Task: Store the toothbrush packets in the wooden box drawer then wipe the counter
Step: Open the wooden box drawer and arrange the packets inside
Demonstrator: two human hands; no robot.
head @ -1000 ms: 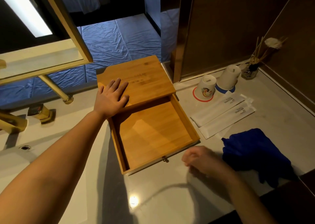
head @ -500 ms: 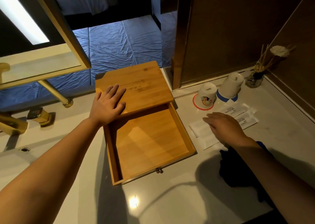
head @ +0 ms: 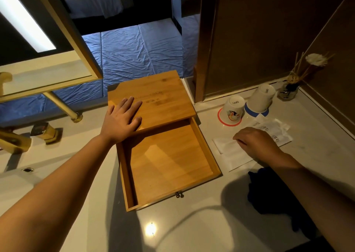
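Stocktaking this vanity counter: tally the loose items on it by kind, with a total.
Wooden box with its open drawer: 1
Toothbrush packets, under the right hand: 2
Upside-down paper cups: 2
Dark blue cloth: 1
Reed diffuser jar: 1
Total: 7

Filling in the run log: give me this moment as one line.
left hand: flat on box | drawer: open, empty | right hand: on packets | cloth: on counter
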